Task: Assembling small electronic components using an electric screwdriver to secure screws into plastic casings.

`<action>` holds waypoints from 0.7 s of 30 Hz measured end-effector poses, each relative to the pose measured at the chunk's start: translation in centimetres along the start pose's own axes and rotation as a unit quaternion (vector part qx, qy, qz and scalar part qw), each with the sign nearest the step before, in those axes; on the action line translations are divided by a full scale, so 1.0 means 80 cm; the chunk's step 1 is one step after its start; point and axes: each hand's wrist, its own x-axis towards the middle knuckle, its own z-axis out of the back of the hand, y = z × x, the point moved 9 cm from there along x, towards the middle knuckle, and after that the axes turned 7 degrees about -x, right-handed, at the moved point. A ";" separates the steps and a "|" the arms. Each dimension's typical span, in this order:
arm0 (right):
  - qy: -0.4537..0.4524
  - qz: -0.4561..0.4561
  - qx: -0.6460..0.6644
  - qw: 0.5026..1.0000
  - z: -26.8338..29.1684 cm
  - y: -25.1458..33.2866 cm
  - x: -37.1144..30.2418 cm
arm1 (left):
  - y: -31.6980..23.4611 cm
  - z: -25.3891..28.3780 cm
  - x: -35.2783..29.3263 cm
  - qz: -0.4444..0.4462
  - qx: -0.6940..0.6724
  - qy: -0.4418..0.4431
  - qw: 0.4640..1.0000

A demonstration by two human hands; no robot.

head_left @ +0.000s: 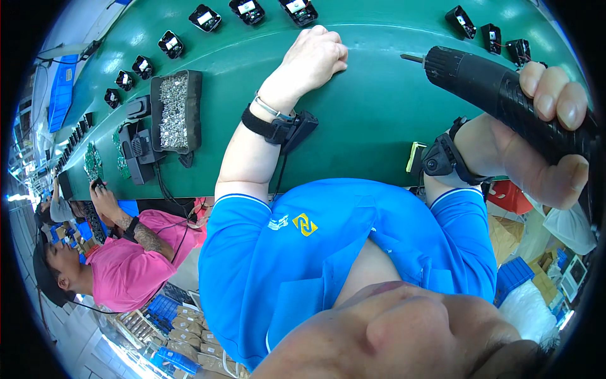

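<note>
My right hand (536, 145) is wrapped round a black electric screwdriver (476, 79), raised at the right, its bit pointing left. My left hand (317, 58) rests on the green table (360, 126) with its fingers curled in. Whatever those fingers may hold is hidden. Just beyond it stands an open black housing (298, 11) with a white label inside; another such housing (247, 11) is to its left. Left of my left forearm lies a black tray (196, 107) filled with small shiny metal pieces (173, 110). Both my wrists wear black straps with small devices.
More black housings (170, 44) curve along the table's left, and several (461, 22) stand at the far right. Black devices (140, 148) and green circuit boards (93, 161) lie beyond the tray. At the left a co-worker in a pink shirt (132, 271) handles a small dark part.
</note>
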 end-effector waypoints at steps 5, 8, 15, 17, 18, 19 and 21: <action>-0.016 0.000 0.008 1.000 0.005 -0.005 0.000 | 0.001 0.012 0.002 0.013 -0.020 -0.037 0.999; -0.005 -0.001 0.012 1.000 0.005 -0.001 0.001 | 0.002 0.015 -0.002 0.006 -0.001 -0.043 0.999; 0.008 0.002 0.011 1.000 0.003 0.000 0.001 | 0.026 0.023 -0.007 0.064 0.001 -0.041 0.997; 0.009 0.003 0.012 1.000 0.003 0.000 0.002 | 0.034 0.026 -0.010 0.078 0.004 -0.049 0.996; 0.009 0.003 0.010 1.000 0.003 0.000 0.002 | 0.037 0.025 -0.011 0.090 0.011 -0.041 0.995; 0.008 0.004 0.009 1.000 0.004 -0.001 0.001 | 0.040 0.023 -0.011 0.101 0.018 -0.033 0.994; 0.010 0.004 0.010 1.000 0.002 0.000 0.000 | 0.039 0.023 -0.012 0.103 0.010 -0.026 0.994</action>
